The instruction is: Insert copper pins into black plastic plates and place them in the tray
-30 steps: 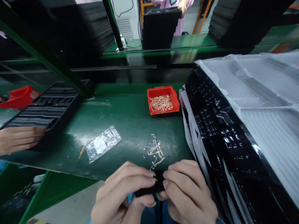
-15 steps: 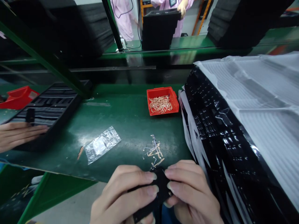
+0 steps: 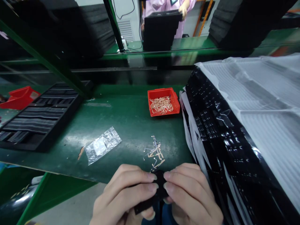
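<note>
Blk pc (image 3: 161, 187) btwn both hands (image 3: 125, 192)

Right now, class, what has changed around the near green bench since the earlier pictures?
The co-worker's hand over the black tray at the left has gone from view, baring the tray's near end. The small black piece, held by the left hand and right hand, shows less of its surface than half a second ago. The middle red bin, clear plastic bag and loose strips have stayed put.

Dim upper left, glare on tabletop (image 3: 126, 112)
</note>
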Demonstrator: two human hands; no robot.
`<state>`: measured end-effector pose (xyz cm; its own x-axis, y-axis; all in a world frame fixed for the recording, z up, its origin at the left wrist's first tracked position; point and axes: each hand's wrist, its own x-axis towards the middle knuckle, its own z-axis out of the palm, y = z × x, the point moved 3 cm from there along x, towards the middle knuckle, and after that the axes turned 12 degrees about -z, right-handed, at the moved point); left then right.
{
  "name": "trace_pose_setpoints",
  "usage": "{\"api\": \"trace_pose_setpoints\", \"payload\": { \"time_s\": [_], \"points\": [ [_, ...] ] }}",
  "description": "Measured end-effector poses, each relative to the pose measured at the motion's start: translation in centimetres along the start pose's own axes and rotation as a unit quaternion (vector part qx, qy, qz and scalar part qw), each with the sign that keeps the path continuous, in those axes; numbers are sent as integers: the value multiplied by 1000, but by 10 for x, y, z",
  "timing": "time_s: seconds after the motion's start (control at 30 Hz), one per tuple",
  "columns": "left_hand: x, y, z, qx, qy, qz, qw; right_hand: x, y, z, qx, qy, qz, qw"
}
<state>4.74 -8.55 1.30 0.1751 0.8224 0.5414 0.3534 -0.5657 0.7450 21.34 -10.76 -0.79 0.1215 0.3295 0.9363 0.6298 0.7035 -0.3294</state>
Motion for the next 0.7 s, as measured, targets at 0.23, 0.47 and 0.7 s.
{"api": "trace_pose_setpoints", "payload": {
  "time_s": [0.23,0.47,0.7],
  "points": [
    [-3,5,7,-44,5,-32,998,6,1,1,16,-14,4,1000],
    [1,15,18,-58,-54,-59,995,4,-6,-1,-72,16,8,997],
    [-1,12,2,24,-19,15,999,1,1,6,61,102,57,991]
  ]
}}
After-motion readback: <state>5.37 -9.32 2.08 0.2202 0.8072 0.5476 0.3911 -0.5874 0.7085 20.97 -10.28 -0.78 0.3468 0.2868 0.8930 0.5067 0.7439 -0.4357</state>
